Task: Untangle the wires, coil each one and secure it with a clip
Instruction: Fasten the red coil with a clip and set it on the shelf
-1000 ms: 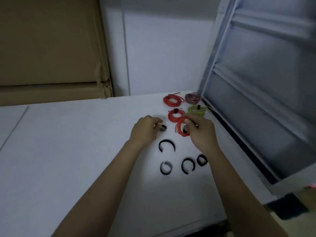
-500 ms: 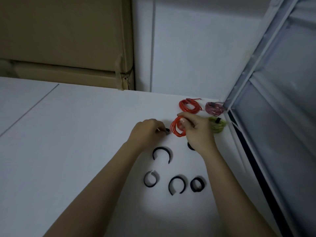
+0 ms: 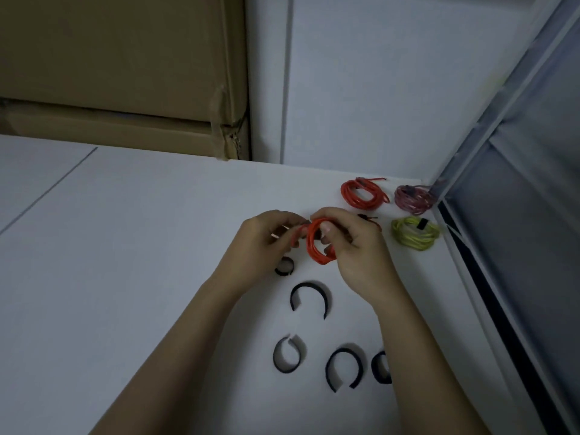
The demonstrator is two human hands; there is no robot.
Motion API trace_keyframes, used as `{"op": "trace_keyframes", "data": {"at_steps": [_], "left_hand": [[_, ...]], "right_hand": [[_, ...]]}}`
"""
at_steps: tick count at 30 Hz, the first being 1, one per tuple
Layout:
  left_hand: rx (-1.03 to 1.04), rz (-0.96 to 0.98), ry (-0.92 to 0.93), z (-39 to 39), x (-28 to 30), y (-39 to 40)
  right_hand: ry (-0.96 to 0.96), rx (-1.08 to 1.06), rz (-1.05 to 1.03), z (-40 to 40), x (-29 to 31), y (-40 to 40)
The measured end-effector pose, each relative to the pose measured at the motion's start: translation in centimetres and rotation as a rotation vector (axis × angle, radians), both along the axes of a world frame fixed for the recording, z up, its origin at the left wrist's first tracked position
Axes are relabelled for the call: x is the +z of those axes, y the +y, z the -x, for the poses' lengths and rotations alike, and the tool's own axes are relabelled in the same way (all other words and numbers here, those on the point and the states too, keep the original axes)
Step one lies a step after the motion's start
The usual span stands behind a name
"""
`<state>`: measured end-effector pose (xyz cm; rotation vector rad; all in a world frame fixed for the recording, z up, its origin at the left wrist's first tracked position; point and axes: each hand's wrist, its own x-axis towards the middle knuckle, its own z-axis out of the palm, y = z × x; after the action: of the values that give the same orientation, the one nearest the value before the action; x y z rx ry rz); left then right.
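Right hand: fingers curled round a red wire coil, held upright above the white table; thumb tip shows inside the loop.
Left hand: fingertips pinched at the coil's left edge; a thin pale end sticks out between them, but whether it is wire or clip cannot be told.
Red wire coil: seen nearly edge-on, its right side covered by the right-hand fingers.
Finished coils: a red coil, a purple coil and a yellow-green coil lie near the table's far right corner. A black clip shows on the yellow-green one.
Partly hidden item: behind the right hand, a dark tab and a bit of red wire peek out; the rest is covered.
Loose black clips: one half hidden under the left wrist; an open C-shaped one between the forearms; nearer the viewer a curled one, another C-shaped one, and one cut off by the right forearm.
Backdrop: cardboard boxes at upper left, a grey panel frame at right, running out of view.
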<state>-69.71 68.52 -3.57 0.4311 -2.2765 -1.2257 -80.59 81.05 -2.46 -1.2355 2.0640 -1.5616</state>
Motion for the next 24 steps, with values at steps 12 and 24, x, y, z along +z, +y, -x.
{"op": "trace_keyframes", "data": {"at_steps": [12,24], "left_hand": [[0.119,-0.307,0.161,-1.0,0.4,0.1],[0.124,-0.542,0.15,-1.5,0.8,1.2]], "right_hand": [[0.082,0.025,-0.055,-2.2,-0.6,-0.4],[0.109,-0.133,0.031,-2.8,-0.8,0.5]]}}
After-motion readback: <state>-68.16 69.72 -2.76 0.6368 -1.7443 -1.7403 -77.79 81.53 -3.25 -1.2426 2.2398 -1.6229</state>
